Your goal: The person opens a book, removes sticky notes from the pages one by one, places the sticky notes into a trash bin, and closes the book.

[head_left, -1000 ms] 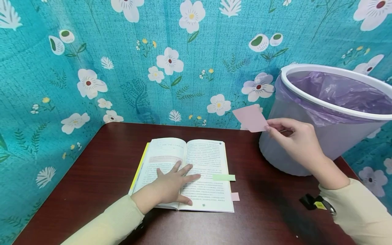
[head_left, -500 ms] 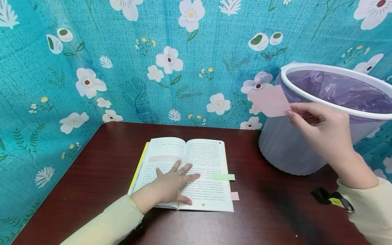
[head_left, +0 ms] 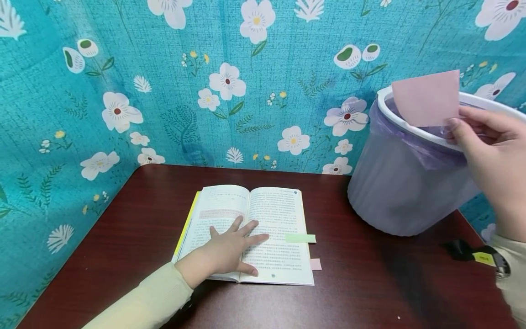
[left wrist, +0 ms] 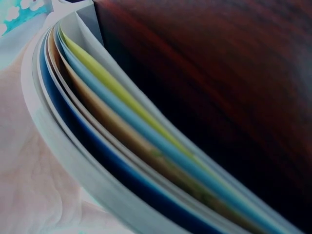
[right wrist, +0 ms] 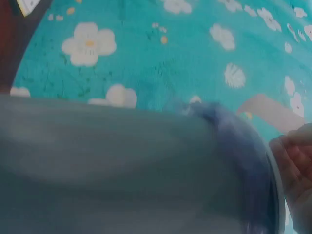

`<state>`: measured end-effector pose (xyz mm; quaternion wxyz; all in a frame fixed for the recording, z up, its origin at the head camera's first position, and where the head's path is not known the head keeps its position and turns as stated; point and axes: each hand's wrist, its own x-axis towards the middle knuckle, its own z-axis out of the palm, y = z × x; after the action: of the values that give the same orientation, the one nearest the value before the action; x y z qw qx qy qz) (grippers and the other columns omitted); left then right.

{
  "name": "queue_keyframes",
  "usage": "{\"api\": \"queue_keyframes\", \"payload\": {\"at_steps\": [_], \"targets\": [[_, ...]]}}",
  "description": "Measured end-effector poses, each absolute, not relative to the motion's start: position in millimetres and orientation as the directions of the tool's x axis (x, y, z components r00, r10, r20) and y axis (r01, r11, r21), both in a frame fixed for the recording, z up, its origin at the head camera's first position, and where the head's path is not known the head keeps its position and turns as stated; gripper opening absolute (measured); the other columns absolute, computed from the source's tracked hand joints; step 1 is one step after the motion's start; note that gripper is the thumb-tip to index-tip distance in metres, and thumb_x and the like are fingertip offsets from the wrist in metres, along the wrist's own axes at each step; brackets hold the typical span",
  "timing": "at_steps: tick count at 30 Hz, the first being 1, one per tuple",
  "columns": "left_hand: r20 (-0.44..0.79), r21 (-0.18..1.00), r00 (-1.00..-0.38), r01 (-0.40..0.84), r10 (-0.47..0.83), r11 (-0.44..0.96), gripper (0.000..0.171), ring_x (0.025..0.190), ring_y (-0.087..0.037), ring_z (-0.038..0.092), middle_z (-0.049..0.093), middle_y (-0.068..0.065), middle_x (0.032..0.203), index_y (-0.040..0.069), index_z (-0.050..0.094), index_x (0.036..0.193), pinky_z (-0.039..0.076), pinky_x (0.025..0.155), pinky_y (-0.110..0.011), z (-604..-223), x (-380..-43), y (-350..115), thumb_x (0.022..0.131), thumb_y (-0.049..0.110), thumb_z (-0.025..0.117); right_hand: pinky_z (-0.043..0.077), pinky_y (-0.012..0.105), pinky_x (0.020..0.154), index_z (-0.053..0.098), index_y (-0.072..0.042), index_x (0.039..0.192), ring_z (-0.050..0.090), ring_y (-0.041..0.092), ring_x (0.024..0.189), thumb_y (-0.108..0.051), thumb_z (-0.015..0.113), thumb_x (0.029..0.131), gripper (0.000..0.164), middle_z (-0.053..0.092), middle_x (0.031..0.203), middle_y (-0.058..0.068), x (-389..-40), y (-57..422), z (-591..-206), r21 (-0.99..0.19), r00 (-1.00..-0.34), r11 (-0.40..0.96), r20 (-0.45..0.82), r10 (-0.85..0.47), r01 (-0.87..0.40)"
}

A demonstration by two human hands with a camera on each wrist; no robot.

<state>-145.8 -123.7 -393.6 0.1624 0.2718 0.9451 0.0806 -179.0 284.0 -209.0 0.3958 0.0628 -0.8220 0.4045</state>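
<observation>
An open book (head_left: pixel 275 210) lies on the dark table, a green sticky tab (head_left: pixel 300 238) and a pink sticky tab (head_left: pixel 315 264) along its right edge. My left hand (head_left: pixel 223 251) rests across both pages with fingers spread straight. In the left wrist view the book's page edges (left wrist: pixel 97 112) curve beside that hand. My right hand (head_left: pixel 497 151) pinches a pink sticky note (head_left: pixel 429 98) by its lower right corner, over the rim of the trash can (head_left: pixel 402 187). The right wrist view has the can's side large, with the note (right wrist: pixel 273 113) and fingertips beyond its rim.
The trash can, lined with a purple bag (head_left: pixel 439 155), stands at the table's back right corner, leaning a little. Behind the table (head_left: pixel 123 246) hangs a turquoise flowered cloth (head_left: pixel 263 119). A strap with a yellow label (head_left: pixel 484 258) is on the right wrist.
My right hand has moved right and upward, carrying the pink sticky note from in front of the trash can to over its rim. The left hand and the book have stayed put.
</observation>
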Motion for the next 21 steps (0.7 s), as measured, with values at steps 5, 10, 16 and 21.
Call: {"api": "queue_keyframes", "payload": {"at_steps": [5,10,16,21], "targets": [[-0.264,0.238,-0.799,0.489,0.541,0.839,0.085,0.142,-0.04,0.01,0.026,-0.004,0.157,0.039,0.039,0.146,0.019,0.079,-0.087,-394,-146,-124,0.073,0.059,0.076,0.042,0.004,0.075,0.068,-0.01,0.118,0.056,-0.012,0.075,-0.011,0.064,0.093,0.025,0.059,0.088,-0.03,-181,298,-208,-0.554,-0.619,0.731,0.751,0.23,-0.399],[-0.261,0.239,-0.802,0.486,0.538,0.841,0.085,0.142,-0.04,0.011,0.026,-0.004,0.157,0.038,0.039,0.146,0.019,0.079,-0.087,-395,-146,-124,0.072,0.059,0.076,0.041,0.008,0.085,0.067,-0.023,0.12,0.048,-0.017,0.082,-0.021,0.064,0.095,0.025,0.059,0.102,-0.03,-185,311,-210,-0.454,-0.557,0.83,0.801,0.221,-0.323],[-0.263,0.24,-0.802,0.485,0.537,0.841,0.085,0.142,-0.04,0.01,0.026,-0.004,0.157,0.038,0.039,0.146,0.019,0.08,-0.087,-395,-146,-123,0.073,0.059,0.076,0.039,0.005,0.084,0.068,-0.01,0.119,0.044,-0.02,0.079,-0.02,0.061,0.095,0.027,0.059,0.11,-0.021,-193,324,-211,-0.456,-0.61,0.869,0.749,0.258,-0.191],[-0.26,0.24,-0.802,0.486,0.538,0.84,0.085,0.142,-0.04,0.01,0.026,-0.004,0.157,0.038,0.039,0.146,0.019,0.08,-0.087,-395,-146,-123,0.073,0.059,0.076,0.032,-0.002,0.07,0.068,-0.004,0.117,0.038,-0.022,0.072,-0.019,0.06,0.094,0.028,0.057,0.104,-0.023,-196,328,-210,-0.465,-0.66,0.876,0.7,0.272,-0.132]]}}
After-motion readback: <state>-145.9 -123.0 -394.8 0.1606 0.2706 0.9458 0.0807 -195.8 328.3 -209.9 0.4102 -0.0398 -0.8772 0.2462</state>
